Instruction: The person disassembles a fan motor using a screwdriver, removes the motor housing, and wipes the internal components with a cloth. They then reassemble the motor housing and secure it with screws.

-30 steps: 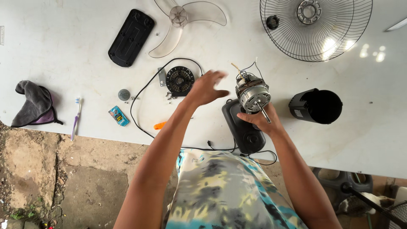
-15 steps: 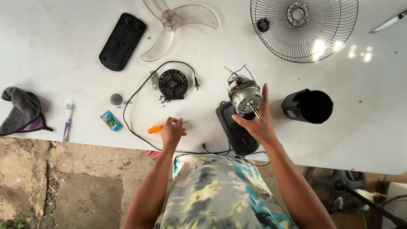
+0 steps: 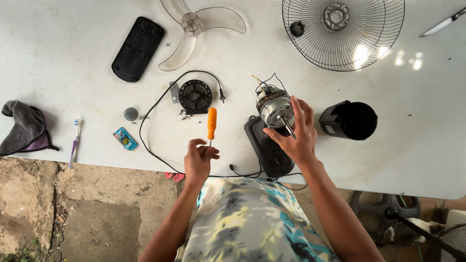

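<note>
My right hand (image 3: pixel 297 132) grips a silver fan motor (image 3: pixel 274 107) with loose wires and a steel shaft, held above a black base housing (image 3: pixel 268 145). My left hand (image 3: pixel 199 159) pinches the metal shank of an orange-handled screwdriver (image 3: pixel 211 123), whose handle points away from me. Both hands are near the front edge of the white table (image 3: pixel 58 73).
On the table lie a clear fan blade (image 3: pixel 196 29), a wire grille (image 3: pixel 343 31), a black rear motor cover (image 3: pixel 348 120), a black flat panel (image 3: pixel 138 47), a round vented part with cable (image 3: pixel 195 94), small screws, a toothbrush (image 3: pixel 74 141), a grey cloth (image 3: pixel 23 127), a knife (image 3: pixel 444 22).
My left hand came back from the motor to the table's front edge and picked up the orange screwdriver, which now stands handle away from me. My right hand stays on the motor.
</note>
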